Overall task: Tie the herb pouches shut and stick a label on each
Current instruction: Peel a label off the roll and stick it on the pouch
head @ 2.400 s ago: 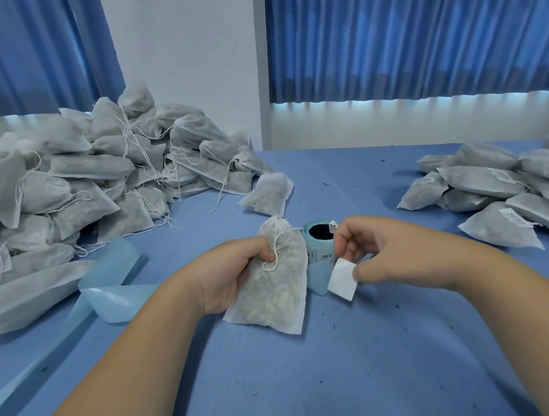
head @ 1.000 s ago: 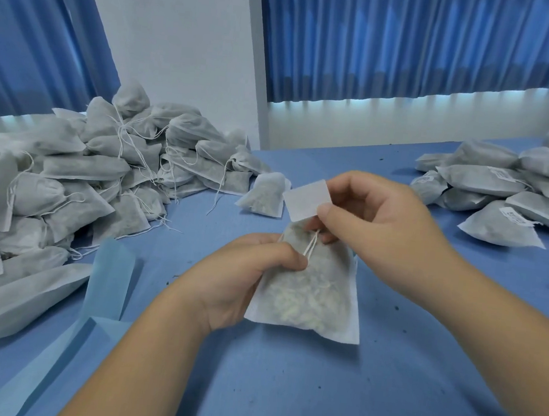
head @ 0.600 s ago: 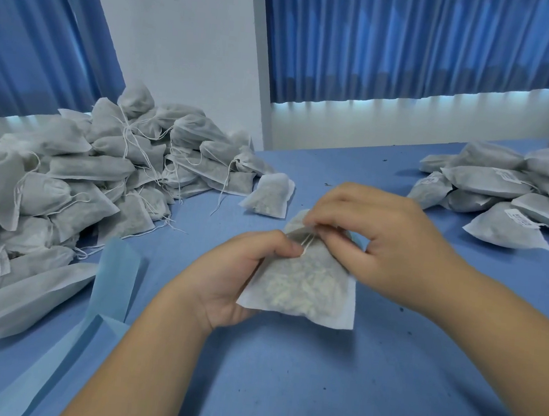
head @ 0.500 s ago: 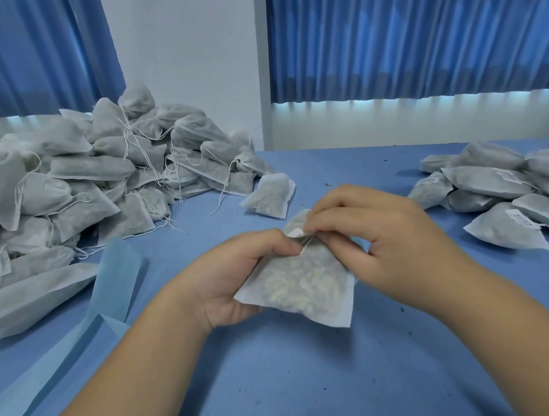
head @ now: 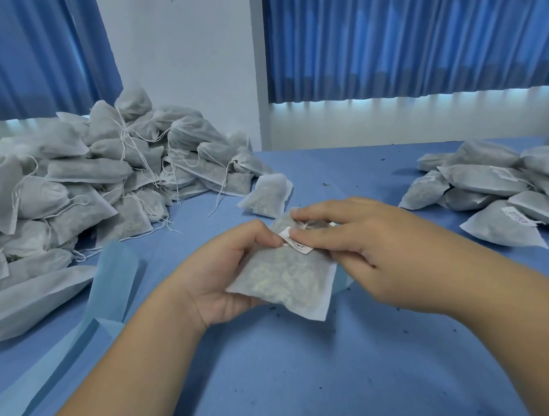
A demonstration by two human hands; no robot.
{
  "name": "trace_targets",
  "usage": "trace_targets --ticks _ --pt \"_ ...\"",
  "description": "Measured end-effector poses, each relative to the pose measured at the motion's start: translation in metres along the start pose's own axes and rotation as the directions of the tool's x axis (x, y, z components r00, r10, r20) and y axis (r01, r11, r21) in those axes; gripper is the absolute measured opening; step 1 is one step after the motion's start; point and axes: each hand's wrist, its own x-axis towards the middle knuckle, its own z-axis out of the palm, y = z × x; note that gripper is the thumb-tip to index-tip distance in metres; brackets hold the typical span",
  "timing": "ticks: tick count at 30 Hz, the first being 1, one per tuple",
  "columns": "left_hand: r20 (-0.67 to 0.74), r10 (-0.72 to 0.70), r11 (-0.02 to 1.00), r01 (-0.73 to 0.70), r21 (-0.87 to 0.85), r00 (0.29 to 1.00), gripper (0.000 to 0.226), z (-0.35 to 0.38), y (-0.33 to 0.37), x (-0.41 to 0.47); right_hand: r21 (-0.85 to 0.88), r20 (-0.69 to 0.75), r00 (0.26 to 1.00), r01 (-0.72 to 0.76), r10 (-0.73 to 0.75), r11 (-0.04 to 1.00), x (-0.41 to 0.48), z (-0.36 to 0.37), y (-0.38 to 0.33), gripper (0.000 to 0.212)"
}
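Head view. The left grip (head: pixel 226 272) grasps the pouch (head: pixel 288 281) by its left edge, fingers beneath and thumb on top, touching the left end of the label (head: pixel 297 244). The right grip (head: pixel 366 250) pinches the pouch's tied neck, with its thumb pressed on the label. The pouch is held tilted over the middle of the counter (head: pixel 333 388). A lone pouch (head: pixel 266 195) lies just beyond it. A left pile (head: pixel 85 173) shows trailing strings; a right pile (head: pixel 503 189) bears labels. A blue strip (head: pixel 112 279) lies beside the left pile.
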Motion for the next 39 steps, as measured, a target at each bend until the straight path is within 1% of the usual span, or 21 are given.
trace_targets --ticks 2,3,4,6,8,9,10,11,12,13,15,16,18,21,24,27,30,32,35,37,39 --pt "0.034 0.040 0.999 -0.040 -0.008 0.999 0.030 0.004 -0.001 0.000 -0.029 0.046 0.999 -0.008 0.009 1.000 0.000 0.002 0.000 0.058" --pt "0.027 0.069 0.998 -0.069 0.002 0.997 0.028 0.005 -0.002 0.001 -0.010 0.045 0.999 -0.013 0.014 1.000 0.001 0.002 -0.001 0.060" --pt "0.002 0.100 0.995 -0.100 0.020 0.995 0.024 0.006 -0.004 0.002 0.047 0.024 0.999 -0.023 0.022 0.999 0.001 0.003 -0.001 0.060" --pt "-0.050 0.134 0.990 -0.131 0.059 0.990 0.019 0.008 -0.006 0.002 0.257 -0.069 0.994 -0.061 0.081 0.965 0.003 0.006 -0.002 0.053" --pt "-0.083 0.155 0.984 -0.146 0.100 0.984 0.017 0.008 -0.008 0.003 0.507 -0.164 0.957 -0.125 0.238 0.853 0.006 0.011 -0.002 0.036" --pt "-0.098 0.174 0.980 -0.162 0.117 0.980 0.015 0.007 -0.008 0.003 0.611 -0.189 0.923 -0.157 0.335 0.776 0.008 0.014 -0.002 0.026" --pt "-0.114 0.201 0.974 -0.186 0.129 0.973 0.016 0.007 -0.008 0.003 0.685 -0.180 0.890 -0.193 0.420 0.703 0.010 0.016 -0.002 0.023" --pt "-0.123 0.231 0.967 -0.213 0.141 0.965 0.017 0.007 -0.008 0.004 0.724 -0.131 0.869 -0.245 0.478 0.644 0.010 0.019 -0.001 0.030" --pt "-0.130 0.262 0.958 -0.241 0.157 0.956 0.016 0.006 -0.009 0.004 0.749 -0.052 0.862 -0.300 0.504 0.591 0.011 0.022 -0.001 0.037" --pt "-0.143 0.288 0.948 -0.260 0.184 0.947 0.016 0.005 -0.009 0.005 0.773 0.036 0.867 -0.339 0.497 0.536 0.011 0.025 0.000 0.038" --pt "-0.177 0.317 0.930 -0.269 0.249 0.932 0.016 0.005 -0.012 0.007 0.837 0.162 0.880 -0.362 0.447 0.411 0.011 0.029 -0.003 0.029" --pt "-0.201 0.330 0.922 -0.269 0.279 0.922 0.020 0.005 -0.013 0.008 0.856 0.179 0.882 -0.358 0.436 0.374 0.011 0.030 -0.004 0.027" --pt "-0.258 0.361 0.902 -0.265 0.341 0.896 0.030 0.007 -0.016 0.009 0.872 0.173 0.884 -0.342 0.433 0.350 0.011 0.033 -0.005 0.028" --pt "-0.317 0.423 0.860 -0.266 0.435 0.849 0.035 0.012 -0.019 0.010 0.890 0.197 0.887 -0.341 0.419 0.303 0.012 0.037 -0.009 0.033" --pt "-0.348 0.437 0.859 -0.271 0.434 0.829 0.041 0.014 -0.018 0.010 0.909 0.206 0.873 -0.338 0.443 0.244 0.012 0.038 -0.011 0.031" --pt "-0.326 0.407 0.880 -0.270 0.392 0.853 0.035 0.012 -0.018 0.010 0.923 0.177 0.829 -0.327 0.530 0.203 0.013 0.036 -0.009 0.031" --pt "-0.251 0.346 0.915 -0.265 0.304 0.904 0.033 0.009 -0.018 0.010 0.932 0.154 0.792 -0.315 0.591 0.178 0.012 0.037 -0.007 0.037" --pt "-0.176 0.315 0.929 -0.265 0.259 0.933 0.026 0.008 -0.017 0.010 0.925 0.123 0.767 -0.319 0.630 0.207 0.013 0.039 -0.004 0.041" --pt "-0.109 0.304 0.928 -0.269 0.259 0.946 0.031 0.009 -0.018 0.012 0.895 0.072 0.739 -0.345 0.670 0.284 0.015 0.039 -0.004 0.046" --pt "-0.133 0.325 0.916 -0.277 0.290 0.936 0.033 0.010 -0.020 0.015 0.861 0.037 0.739 -0.366 0.672 0.354 0.016 0.038 -0.004 0.048" --pt "-0.182 0.361 0.902 -0.293 0.318 0.915 0.036 0.015 -0.021 0.018 0.841 0.032 0.750 -0.377 0.661 0.387 0.016 0.037 -0.002 0.048"
